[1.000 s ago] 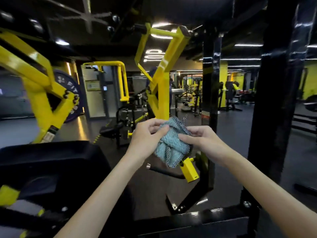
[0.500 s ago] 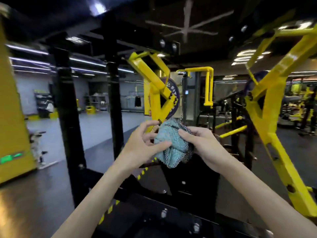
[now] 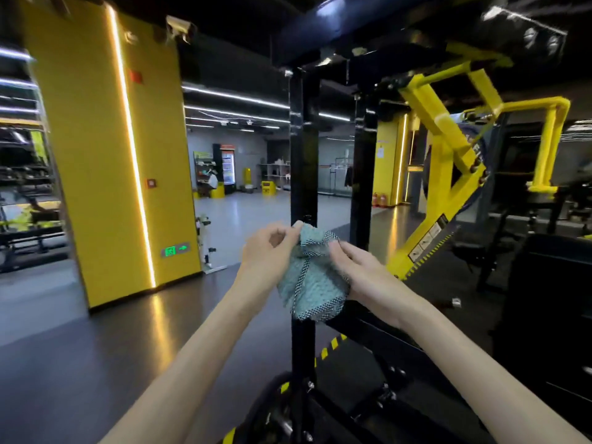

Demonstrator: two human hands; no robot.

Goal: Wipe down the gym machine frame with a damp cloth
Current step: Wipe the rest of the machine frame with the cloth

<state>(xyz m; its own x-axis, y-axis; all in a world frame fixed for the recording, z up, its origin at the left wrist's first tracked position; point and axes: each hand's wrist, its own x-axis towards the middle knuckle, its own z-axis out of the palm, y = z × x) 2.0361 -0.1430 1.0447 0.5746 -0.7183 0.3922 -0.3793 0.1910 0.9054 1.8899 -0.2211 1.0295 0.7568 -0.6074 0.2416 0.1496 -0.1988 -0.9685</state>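
A teal cloth [image 3: 315, 283] with a black-and-white checked edge hangs bunched between both hands at the centre of the view. My left hand [image 3: 267, 251] pinches its top left corner with curled fingers. My right hand [image 3: 362, 270] grips its right side, thumb across the top edge. Directly behind the cloth stands a black upright post [image 3: 303, 149] of the gym machine frame, with a second black post [image 3: 363, 174] to its right. A yellow lever arm [image 3: 448, 174] of the machine slants down at the right.
A wide yellow pillar [image 3: 105, 155] stands on the left over dark glossy floor. The machine's black base [image 3: 368, 405] with yellow-black hazard stripes lies below my arms. A black padded seat [image 3: 551, 302] sits at the right. Shelves and a fridge stand far back.
My view has swung left, bringing the yellow pillar in and the black posts to the centre. Both hands have kept the cloth and shifted their hold on it; more of it now hangs down.
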